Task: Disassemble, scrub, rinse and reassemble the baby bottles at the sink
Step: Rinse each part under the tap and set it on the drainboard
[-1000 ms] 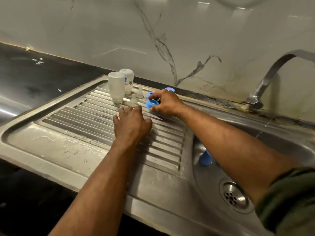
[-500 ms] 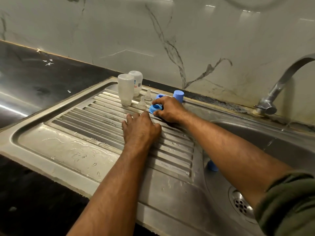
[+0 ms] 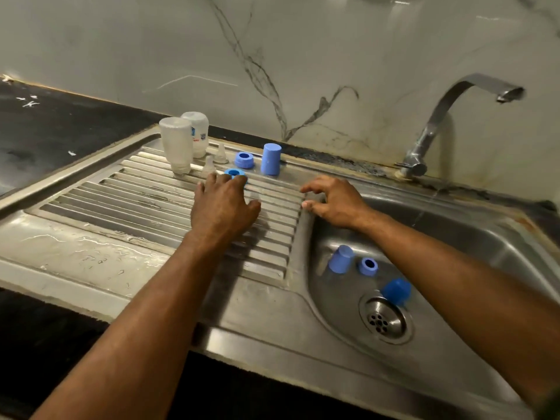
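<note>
Two clear bottle bodies (image 3: 177,147) stand upside down at the back of the ribbed drainboard (image 3: 136,201). Beside them are two clear teats (image 3: 221,153), a blue collar ring (image 3: 244,159) and a tall blue cap (image 3: 270,159). Another blue ring (image 3: 235,173) lies just beyond the fingertips of my left hand (image 3: 222,207), which rests flat on the ribs. My right hand (image 3: 333,200) hovers over the basin's left rim, fingers loosely curved, holding nothing. In the basin (image 3: 454,237) lie a blue cap (image 3: 341,259), a blue ring (image 3: 368,266) and a darker blue cap (image 3: 396,291).
A curved metal tap (image 3: 448,116) stands at the back right, spout over the basin. The drain (image 3: 382,319) sits at the basin's front. Black countertop (image 3: 60,125) runs to the left. Water drops lie on the drainboard's near flat part.
My right hand has let go of the blue ring on the drainboard and drawn back to the right, to the basin rim. The left hand has stayed on the ribs.
</note>
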